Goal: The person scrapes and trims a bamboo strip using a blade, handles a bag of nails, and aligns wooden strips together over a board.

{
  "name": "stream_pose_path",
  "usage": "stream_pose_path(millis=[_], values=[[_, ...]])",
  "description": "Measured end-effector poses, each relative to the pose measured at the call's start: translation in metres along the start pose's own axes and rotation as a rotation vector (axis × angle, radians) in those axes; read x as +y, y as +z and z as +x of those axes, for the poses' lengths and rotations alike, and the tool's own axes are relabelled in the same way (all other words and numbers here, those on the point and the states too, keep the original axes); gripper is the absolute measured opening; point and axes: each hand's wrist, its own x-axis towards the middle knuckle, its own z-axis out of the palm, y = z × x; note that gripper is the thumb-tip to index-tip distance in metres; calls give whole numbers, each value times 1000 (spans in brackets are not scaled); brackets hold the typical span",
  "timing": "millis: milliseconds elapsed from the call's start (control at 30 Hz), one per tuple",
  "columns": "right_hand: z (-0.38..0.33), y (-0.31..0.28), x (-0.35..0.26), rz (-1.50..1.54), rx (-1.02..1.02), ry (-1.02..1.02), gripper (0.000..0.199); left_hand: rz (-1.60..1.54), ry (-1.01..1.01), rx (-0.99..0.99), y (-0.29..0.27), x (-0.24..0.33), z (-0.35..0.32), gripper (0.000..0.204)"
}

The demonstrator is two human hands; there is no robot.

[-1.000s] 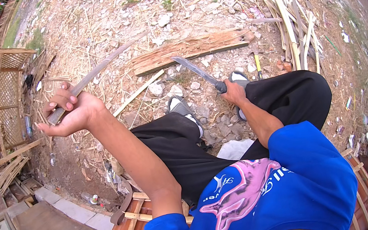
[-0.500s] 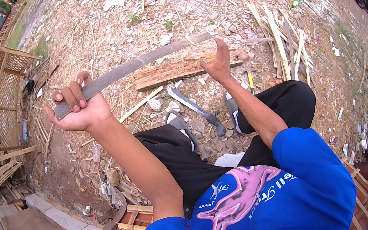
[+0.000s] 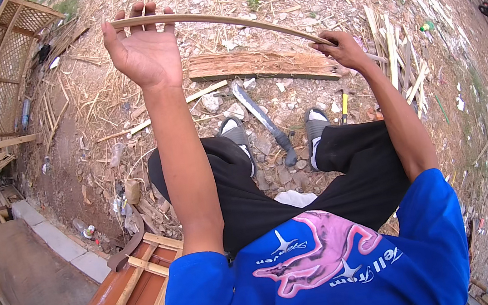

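A long, thin, slightly bowed wooden strip (image 3: 224,20) is held up in front of me, edge toward me. Its left end lies across the fingers of my left hand (image 3: 147,56), palm up, with the thumb at the strip's tip. At the lower right end, my right hand (image 3: 345,49) pinches the strip between thumb and fingers. Under it on the ground is a thick, rough wooden board (image 3: 263,66). A machete (image 3: 260,115) with a dark handle lies between my feet. Beside my right foot rests a hammer (image 3: 344,107) with a yellow handle.
Split wooden strips (image 3: 397,60) are piled to the right. A wooden lattice frame (image 3: 2,75) leans at the far left. Near my left side are a reddish wooden panel (image 3: 121,303) with slats and a curved brown strip (image 3: 128,245). Stones and straw litter the ground.
My right hand has closed on the strip's far end, which it was apart from before. My left hand has risen and its fingers have straightened. The strip has turned from its flat face to its edge.
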Motion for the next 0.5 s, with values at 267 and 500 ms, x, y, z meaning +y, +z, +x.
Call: stream_pose_path(millis=[267, 500], values=[[-6, 58, -59, 603, -409, 130, 48, 343, -23, 35, -14, -28, -4, 23], [-6, 67, -43, -140, -154, -119, 28, 220, 47, 434, -40, -17, 15, 21]])
